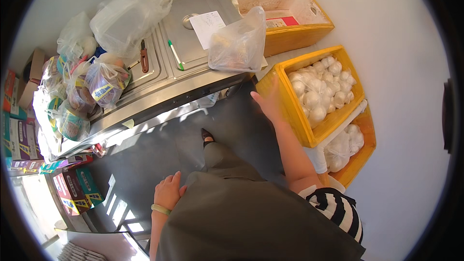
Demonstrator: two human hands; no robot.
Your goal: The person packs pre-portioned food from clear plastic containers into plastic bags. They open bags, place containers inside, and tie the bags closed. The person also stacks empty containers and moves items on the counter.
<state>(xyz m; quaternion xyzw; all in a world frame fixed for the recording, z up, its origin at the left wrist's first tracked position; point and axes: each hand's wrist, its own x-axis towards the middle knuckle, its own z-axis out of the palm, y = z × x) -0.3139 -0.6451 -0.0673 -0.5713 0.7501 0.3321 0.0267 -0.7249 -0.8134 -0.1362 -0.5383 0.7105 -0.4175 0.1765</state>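
Note:
My right hand [271,102], blurred with its thumb spread from the fingers, is at the near left side of a yellow box [311,137]. Whether it touches the box I cannot tell. Inside are many round white items [326,87] wrapped in clear plastic. My left hand [167,192] hangs by my apron [232,221], holding nothing, with a pale green bangle [160,209] on the wrist. On the steel counter [145,98], nearest my right hand, stands a translucent plastic bag [237,43] around a clear container; its contents are blurred.
A folding knife [144,58], a green-and-white marker [176,55] and a paper with handwriting [207,27] lie on the counter. Bagged packages [74,123] crowd its left end. An open yellow-edged foam box [297,38] stands behind; another yellow box [364,145] sits lower right. Product cartons [78,190] stand lower left.

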